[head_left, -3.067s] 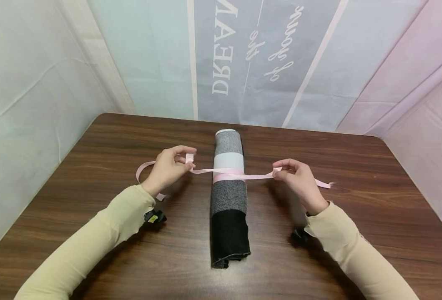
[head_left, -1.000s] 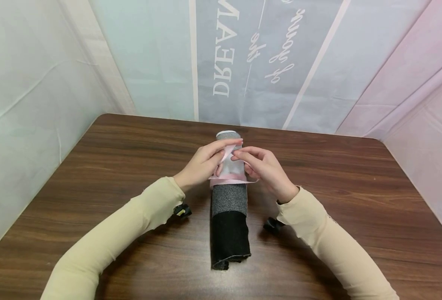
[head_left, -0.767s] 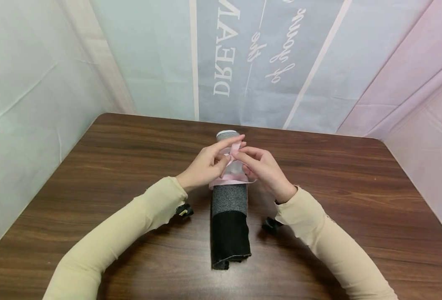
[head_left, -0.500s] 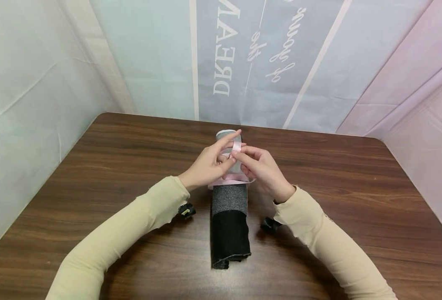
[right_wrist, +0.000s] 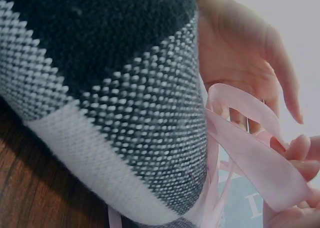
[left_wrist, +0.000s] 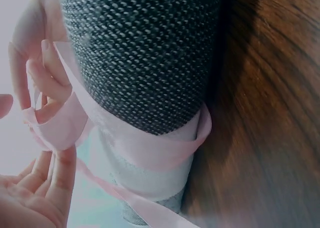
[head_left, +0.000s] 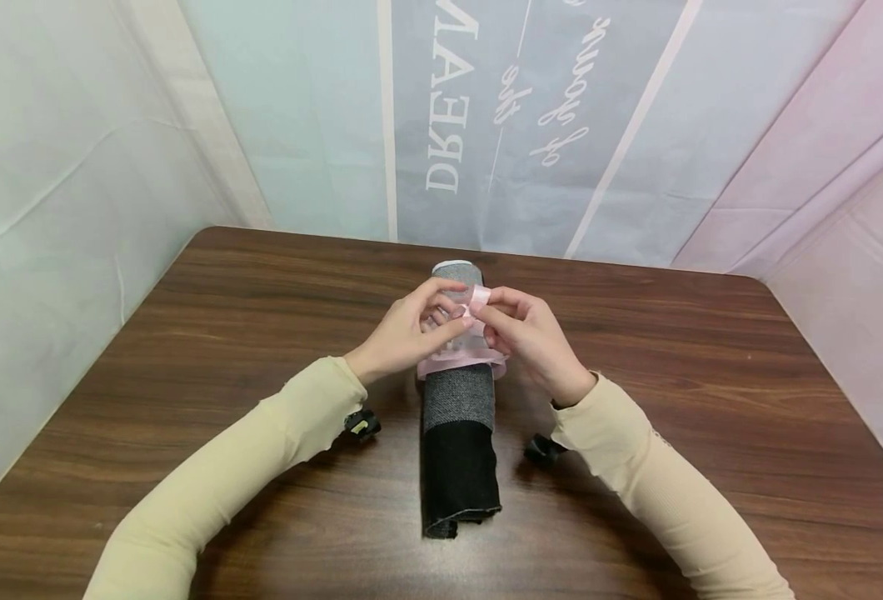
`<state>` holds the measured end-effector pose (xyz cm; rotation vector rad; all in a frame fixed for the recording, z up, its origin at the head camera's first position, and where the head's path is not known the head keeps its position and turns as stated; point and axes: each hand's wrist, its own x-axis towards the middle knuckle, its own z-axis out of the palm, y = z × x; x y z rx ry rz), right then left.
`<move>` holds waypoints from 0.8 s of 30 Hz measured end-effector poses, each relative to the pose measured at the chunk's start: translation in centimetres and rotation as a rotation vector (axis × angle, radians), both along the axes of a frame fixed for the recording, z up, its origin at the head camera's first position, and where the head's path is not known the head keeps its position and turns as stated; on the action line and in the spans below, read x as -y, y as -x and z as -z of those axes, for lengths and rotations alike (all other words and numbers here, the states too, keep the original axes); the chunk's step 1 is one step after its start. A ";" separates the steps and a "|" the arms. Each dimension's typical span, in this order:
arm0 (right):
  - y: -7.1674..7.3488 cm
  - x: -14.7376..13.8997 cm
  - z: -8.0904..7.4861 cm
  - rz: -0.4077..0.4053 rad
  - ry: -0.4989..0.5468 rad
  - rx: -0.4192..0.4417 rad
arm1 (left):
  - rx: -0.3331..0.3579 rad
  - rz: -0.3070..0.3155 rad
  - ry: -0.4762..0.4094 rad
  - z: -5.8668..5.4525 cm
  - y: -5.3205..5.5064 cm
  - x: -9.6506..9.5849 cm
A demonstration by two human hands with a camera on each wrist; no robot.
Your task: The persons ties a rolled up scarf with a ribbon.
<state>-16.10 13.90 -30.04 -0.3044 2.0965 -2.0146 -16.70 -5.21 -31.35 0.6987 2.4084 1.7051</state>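
Observation:
A rolled checked cloth (head_left: 460,396), in black, grey and white and probably a scarf, lies lengthwise on the table. Pink ribbon (head_left: 452,362) wraps around its white band. Over the roll's far half, my right hand (head_left: 531,333) pinches a loop of the ribbon between thumb and fingers. My left hand (head_left: 404,332) faces it with thumb and fingers apart. In the left wrist view, its fingertips (left_wrist: 65,160) touch the underside of the ribbon loop (left_wrist: 62,125). The right wrist view shows the ribbon (right_wrist: 260,163) stretching from the roll to the right fingers (right_wrist: 300,158).
The dark wood table (head_left: 276,292) extends to both sides of the roll. A printed curtain (head_left: 471,125) hangs behind it, with pale cloth walls (head_left: 59,167) at the sides. Black wrist cameras (head_left: 362,425) hang below both cuffs.
Both hands have come from either side of the roll, where each held ribbon, to meet above it. Since half a second ago, the left index finger has lowered and the left hand has drawn slightly leftward.

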 end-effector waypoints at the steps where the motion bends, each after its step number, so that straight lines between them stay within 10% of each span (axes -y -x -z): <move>1: 0.0 0.0 0.0 0.002 0.000 0.001 | -0.014 -0.012 -0.001 0.0 0.0 0.1; 13: 0.3 -0.3 0.5 0.033 0.035 -0.023 | -0.146 -0.086 0.023 -0.4 0.1 1.5; 24: 0.2 -0.2 0.4 0.049 0.046 -0.003 | -0.032 0.076 -0.077 -1.5 -0.3 2.5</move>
